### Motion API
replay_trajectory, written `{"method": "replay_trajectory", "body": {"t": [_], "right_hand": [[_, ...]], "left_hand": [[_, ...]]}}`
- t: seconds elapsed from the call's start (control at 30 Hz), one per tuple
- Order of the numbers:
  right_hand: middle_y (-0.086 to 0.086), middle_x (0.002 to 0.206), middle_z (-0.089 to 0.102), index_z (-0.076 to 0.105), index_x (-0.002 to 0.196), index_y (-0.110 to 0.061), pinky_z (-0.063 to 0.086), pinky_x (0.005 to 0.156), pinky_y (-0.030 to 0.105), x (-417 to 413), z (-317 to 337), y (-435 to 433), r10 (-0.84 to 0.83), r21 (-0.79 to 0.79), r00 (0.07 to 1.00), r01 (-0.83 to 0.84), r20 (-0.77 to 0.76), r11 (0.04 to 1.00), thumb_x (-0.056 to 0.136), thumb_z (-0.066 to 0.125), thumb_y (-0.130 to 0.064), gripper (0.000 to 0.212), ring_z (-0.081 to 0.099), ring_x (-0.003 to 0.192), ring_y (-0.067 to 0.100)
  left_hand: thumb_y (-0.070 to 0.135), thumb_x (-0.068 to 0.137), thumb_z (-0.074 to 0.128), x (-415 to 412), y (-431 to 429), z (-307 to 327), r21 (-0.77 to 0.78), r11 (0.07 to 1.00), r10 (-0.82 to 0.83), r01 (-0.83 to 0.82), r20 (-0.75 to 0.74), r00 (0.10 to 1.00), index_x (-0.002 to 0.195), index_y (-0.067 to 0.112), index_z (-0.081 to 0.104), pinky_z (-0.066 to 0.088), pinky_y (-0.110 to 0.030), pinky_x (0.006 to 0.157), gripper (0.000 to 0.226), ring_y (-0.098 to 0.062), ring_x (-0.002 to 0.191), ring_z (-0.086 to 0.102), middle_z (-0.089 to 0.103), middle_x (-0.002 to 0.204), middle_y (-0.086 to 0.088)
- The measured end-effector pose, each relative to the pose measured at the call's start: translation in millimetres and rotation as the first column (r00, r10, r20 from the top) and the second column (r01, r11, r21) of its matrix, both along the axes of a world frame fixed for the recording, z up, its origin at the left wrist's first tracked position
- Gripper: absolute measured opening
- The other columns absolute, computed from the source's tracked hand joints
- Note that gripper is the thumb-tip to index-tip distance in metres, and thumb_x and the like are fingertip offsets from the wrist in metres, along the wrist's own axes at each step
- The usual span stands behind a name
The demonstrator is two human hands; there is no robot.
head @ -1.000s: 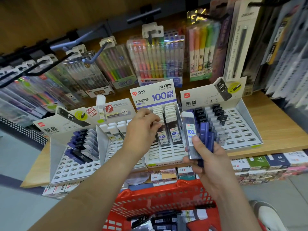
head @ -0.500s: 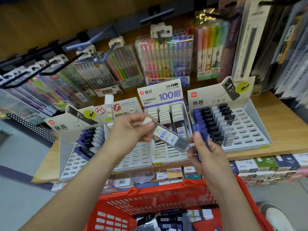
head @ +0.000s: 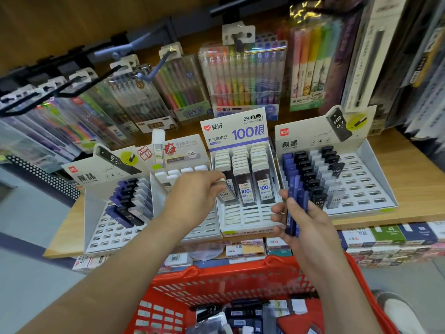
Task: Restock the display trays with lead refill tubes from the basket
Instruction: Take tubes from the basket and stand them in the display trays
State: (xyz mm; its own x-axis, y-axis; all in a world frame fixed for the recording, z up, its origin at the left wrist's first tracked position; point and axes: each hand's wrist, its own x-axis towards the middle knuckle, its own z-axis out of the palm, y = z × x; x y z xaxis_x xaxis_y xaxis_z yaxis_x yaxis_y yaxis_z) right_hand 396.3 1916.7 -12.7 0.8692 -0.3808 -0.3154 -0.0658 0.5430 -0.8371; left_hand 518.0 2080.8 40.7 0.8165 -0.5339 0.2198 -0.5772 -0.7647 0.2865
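Left hand pinches a clear white-capped refill tube; tilted, it may jam in the white card tray. Right hand grips dark blue tubes that could slip.

Four display trays, one red basket, one left hand, one right hand.

The basket is red and slotted, the trays white with slot rows, the gripped tubes dark blue.

A wooden shelf carries four display trays.
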Motion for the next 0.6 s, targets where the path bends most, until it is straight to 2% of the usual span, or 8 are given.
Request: {"method": "replay_trajectory", "body": {"t": [0.23,0.33,0.43,0.5,0.57,0.6], "right_hand": [[0.002,0.086,0.072,0.065,0.117,-0.018,0.057,0.065,0.028,-3,-1,-1,0.029,-0.009,0.999,-0.029,0.021,1.0,0.101,0.047,-0.022,0.024,0.065,0.075,0.014],[0.001,0.082,0.071,0.065,0.116,-0.017,0.059,0.065,0.028,-3,-1,0,0.038,0.011,0.999,-0.038,0.035,0.999,0.101,0.047,-0.022,0.024,0.067,0.074,0.015],[0.001,0.079,0.065,0.066,0.114,-0.016,0.061,0.068,0.031,-2,-1,1,0.036,0.027,0.999,-0.037,0.035,0.999,0.1,0.048,-0.02,0.023,0.068,0.074,0.017],[0.002,0.079,0.063,0.067,0.113,-0.017,0.061,0.071,0.033,-2,-2,0,0.035,0.019,0.999,-0.035,0.032,0.999,0.1,0.049,-0.02,0.022,0.068,0.076,0.016],[0.0,0.078,0.064,0.068,0.111,-0.019,0.061,0.076,0.036,-3,-5,-1,0.039,0.004,0.999,-0.039,0.023,0.999,0.1,0.049,-0.02,0.022,0.068,0.079,0.016],[-0.001,0.077,0.065,0.069,0.111,-0.02,0.06,0.078,0.038,-3,-7,-2,0.047,0.0,0.999,-0.047,0.02,0.999,0.1,0.049,-0.019,0.022,0.068,0.082,0.017]], "left_hand": [[0.025,0.093,0.057,5,-2,3,0.083,0.996,-0.036,0.034,0.012,0.999,0.085,0.014,0.064,0.044,-0.035,0.068,0.015,-0.026,0.077,0.057,0.065,0.074,-0.002],[0.024,0.093,0.057,5,-5,2,0.134,0.99,-0.053,0.049,0.029,0.998,0.076,0.015,0.054,0.035,-0.033,0.061,0.019,-0.027,0.075,0.054,0.056,0.068,-0.001],[0.022,0.094,0.056,6,-8,-5,0.141,0.988,-0.058,0.056,0.011,0.998,0.08,0.013,0.058,0.029,-0.032,0.06,0.017,-0.026,0.076,0.054,0.053,0.07,0.001],[0.018,0.093,0.058,9,-8,-10,0.098,0.994,-0.055,0.055,0.0,0.998,0.081,0.012,0.062,0.033,-0.031,0.062,0.014,-0.024,0.079,0.054,0.052,0.073,0.003],[0.009,0.091,0.059,11,-6,-16,0.049,0.996,-0.07,0.069,0.025,0.997,0.092,0.01,0.069,0.042,-0.027,0.071,0.01,-0.018,0.083,0.056,0.06,0.086,-0.003],[0.003,0.091,0.059,10,-7,-17,0.028,0.998,-0.062,0.061,0.035,0.997,0.101,0.009,0.07,0.041,-0.022,0.076,0.017,-0.015,0.084,0.055,0.061,0.093,-0.006]]}}
